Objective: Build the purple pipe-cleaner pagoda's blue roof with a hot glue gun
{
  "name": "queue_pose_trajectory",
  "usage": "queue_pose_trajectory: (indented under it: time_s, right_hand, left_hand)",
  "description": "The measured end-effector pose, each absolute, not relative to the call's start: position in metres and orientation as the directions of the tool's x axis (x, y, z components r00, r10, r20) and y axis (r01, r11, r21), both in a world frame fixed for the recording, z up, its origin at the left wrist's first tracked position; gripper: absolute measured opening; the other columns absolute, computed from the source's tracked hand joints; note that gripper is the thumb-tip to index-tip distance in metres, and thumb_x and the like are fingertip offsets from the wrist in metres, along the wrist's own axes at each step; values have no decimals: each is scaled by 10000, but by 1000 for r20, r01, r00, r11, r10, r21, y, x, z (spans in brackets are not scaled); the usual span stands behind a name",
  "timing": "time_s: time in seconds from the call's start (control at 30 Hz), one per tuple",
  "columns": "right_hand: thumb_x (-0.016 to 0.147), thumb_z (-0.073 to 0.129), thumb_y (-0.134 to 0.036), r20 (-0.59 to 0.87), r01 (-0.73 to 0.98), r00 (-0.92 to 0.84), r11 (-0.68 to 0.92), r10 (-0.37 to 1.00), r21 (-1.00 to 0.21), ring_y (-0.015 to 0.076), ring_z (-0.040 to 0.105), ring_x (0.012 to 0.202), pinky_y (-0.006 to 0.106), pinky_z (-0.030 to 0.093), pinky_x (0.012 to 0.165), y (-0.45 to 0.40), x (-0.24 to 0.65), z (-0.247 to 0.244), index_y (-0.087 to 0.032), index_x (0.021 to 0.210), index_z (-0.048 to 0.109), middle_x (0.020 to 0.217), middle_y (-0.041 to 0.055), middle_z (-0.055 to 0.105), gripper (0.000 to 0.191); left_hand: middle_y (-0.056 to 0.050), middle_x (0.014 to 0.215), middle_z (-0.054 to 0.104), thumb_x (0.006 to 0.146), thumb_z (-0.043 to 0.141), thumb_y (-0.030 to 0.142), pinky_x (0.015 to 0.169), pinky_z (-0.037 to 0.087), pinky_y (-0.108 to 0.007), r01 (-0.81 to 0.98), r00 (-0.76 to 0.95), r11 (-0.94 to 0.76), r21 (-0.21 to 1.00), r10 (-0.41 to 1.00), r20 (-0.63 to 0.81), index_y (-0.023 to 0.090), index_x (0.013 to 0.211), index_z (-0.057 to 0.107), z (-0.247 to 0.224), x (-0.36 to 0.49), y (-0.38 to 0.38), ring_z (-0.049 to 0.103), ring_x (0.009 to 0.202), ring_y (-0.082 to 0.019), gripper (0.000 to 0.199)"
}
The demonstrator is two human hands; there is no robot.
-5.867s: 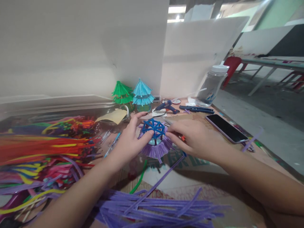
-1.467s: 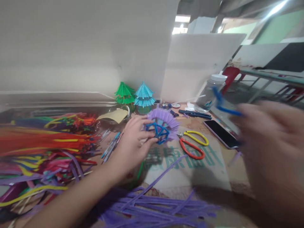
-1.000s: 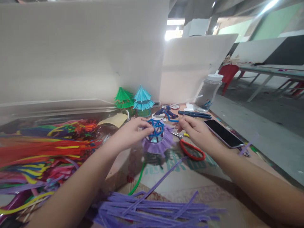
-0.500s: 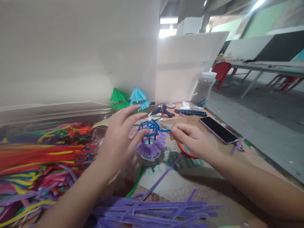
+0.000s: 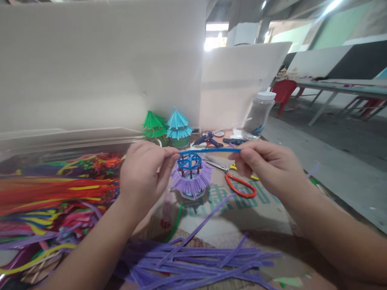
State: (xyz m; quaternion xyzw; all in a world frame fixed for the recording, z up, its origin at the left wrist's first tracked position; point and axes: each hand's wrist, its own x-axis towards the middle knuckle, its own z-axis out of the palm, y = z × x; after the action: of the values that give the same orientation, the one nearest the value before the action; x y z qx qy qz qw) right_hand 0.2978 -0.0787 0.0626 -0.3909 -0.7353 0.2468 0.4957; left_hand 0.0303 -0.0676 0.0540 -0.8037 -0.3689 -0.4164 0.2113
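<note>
Blue strip hung nearly straight between the person's two hands, in line with the top of the little fringed model; whether it touched the model, I couldn't tell. Its left end sat in the left hand, its right end in the right hand, each grip a tight pinch of thumb and fingers. Half a second earlier only the right hand had it, bent, while the left hovered with spread fingers beside the model. Now the kink was mostly gone, so the work seemed to have turned to the strip itself. Meanwhile the model stood upright on the tabletop, untouched as far as I saw, and more of the scissors showed than before.
</note>
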Motion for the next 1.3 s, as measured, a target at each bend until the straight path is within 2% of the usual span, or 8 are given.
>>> queue_pose_trajectory:
  time_s: [0.1,0.2,0.4,0.57,0.8,1.03,1.17,1.3]
  right_hand:
    - [894,643,-553,570,-15,-133,574,811,-819,210,717,869,368,575,777,-81,285,62,-277,997,658,963,38,747,296]
    - [866,694,-531,524,-155,-218,501,823,-851,243,697,1086,435,561,926,-84,268,61,-318,1223,587,1128,50,742,430]
    - [933,624,-450,372,-262,-291,300,882,-917,242,727,1016,453,562,941,-90,249,61,-258,1234,581,870,38,778,360]
    - [888,657,-272,300,-368,-242,199,923,-908,234,704,1104,468,508,1044,-86,260,60,-254,1344,506,1087,52,775,481]
    - [907,622,-343,319,-337,-188,244,929,-909,259,678,1159,497,501,1055,-75,282,64,-307,1229,636,1218,33,735,325]
    - [939,634,-277,313,-103,-502,304,806,-947,203,717,1007,358,575,890,-81,272,54,-253,967,784,1032,41,778,155]
    - [949,635,-358,381,-263,-420,292,823,-920,157,698,738,307,567,725,-84,266,46,-244,870,751,691,0,708,181]
    - [945,650,-335,435,-421,-198,325,878,-847,94,557,549,270,536,670,-84,274,55,-267,867,703,558,-64,519,115]
  left_hand:
    - [-9,848,729,957,571,210,856,464,-356,705,377,-703,98,488,787,218,948,650,51,42,-77,642,833,-187,80]
    - [-1,845,727,949,594,203,856,466,-330,638,397,-751,171,511,762,206,939,645,46,53,-87,640,812,-159,52]
    - [1,873,727,955,583,201,849,434,-336,563,565,-820,104,473,675,214,964,646,32,63,-91,630,840,-166,65]
    - [-12,817,683,975,520,187,795,424,-329,641,485,-753,149,548,682,194,965,628,29,68,-97,594,789,-176,108]
    - [-6,744,629,985,475,189,706,418,-283,597,434,-728,338,647,627,192,824,582,27,72,-100,574,740,-157,194]
    - [6,674,620,990,409,210,608,420,-261,522,460,-631,574,775,434,201,852,602,29,80,-100,585,659,-154,238]
    - [22,640,586,976,425,184,567,391,-247,522,524,-666,532,743,416,195,759,562,33,87,-105,526,574,-124,258]
    - [28,602,553,968,467,185,581,390,-250,549,570,-703,453,711,412,190,644,488,33,87,-113,512,569,-114,325]
